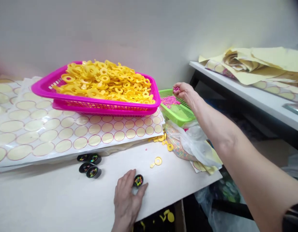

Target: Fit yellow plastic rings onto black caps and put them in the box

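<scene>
At far left, sheets of round stickers (42, 129) lie spread over the white table (54, 203). On them rests a pink basket (95, 108) heaped with yellow rings (103, 82). Just in front of the sheets, four small black cups (89, 165) stand in a tight cluster on the bare table.

The left hand (127, 201) lies palm down near the table's front edge. Its thumb and fingers are narrowed around a black cup with coloured beads (138, 180), which sits upright on the table. A loose yellow ring (158, 160) lies a little beyond it (a few more are scattered near the sheets' corner).

Further right, a green basket (181, 114) holds a small heap of pink beads (168, 100). The right hand (185, 92) hovers over the basket's far side, its fingertips pinched together on a few pink pieces (176, 89). A crumpled plastic bag (194, 143) lies below the basket, and a shelf (260, 100) at right carries yellow paper sheets (267, 62).
</scene>
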A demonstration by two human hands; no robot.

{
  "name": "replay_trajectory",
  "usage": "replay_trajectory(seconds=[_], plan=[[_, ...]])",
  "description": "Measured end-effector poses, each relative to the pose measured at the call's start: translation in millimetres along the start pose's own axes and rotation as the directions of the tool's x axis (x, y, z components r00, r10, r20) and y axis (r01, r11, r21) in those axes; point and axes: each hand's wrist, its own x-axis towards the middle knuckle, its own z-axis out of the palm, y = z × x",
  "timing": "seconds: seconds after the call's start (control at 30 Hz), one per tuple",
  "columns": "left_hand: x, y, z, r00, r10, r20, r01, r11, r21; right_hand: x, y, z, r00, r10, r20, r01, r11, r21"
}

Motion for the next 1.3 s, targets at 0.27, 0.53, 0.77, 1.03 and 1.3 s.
replay_trajectory(seconds=[0.27,0.53,0.77,1.03,1.3], plan=[[13.5,6.5,-10.7,0.987,0.134,-0.088,-0.135,0.991,-0.009,-127.3,28.4,-19.0,0.891,0.247,0.381,-0.404,0.815,0.416],[12.3,64.3,-7.0,0.865,0.499,-0.050,-0.463,0.833,0.301,-203.1,114.2,-46.9,0.794,0.275,0.542,-0.559,0.681,0.473],[47.1,132.4,47.0,0.863,0.416,0.286,-0.487,0.835,0.257,-217.2,157.8,-85.6,0.795,0.242,0.556,-0.573,0.599,0.559],[79.4,131.2,70.2,0.840,0.368,0.399,-0.494,0.823,0.282,-238.7,194.3,-102.6,0.957,0.064,0.284,-0.200,0.855,0.479],[78.8,115.2,42.2,0.889,0.302,0.343,-0.414,0.850,0.326,-235.5,229.5,-91.8,0.755,-0.598,0.269,0.600,0.463,-0.653]])
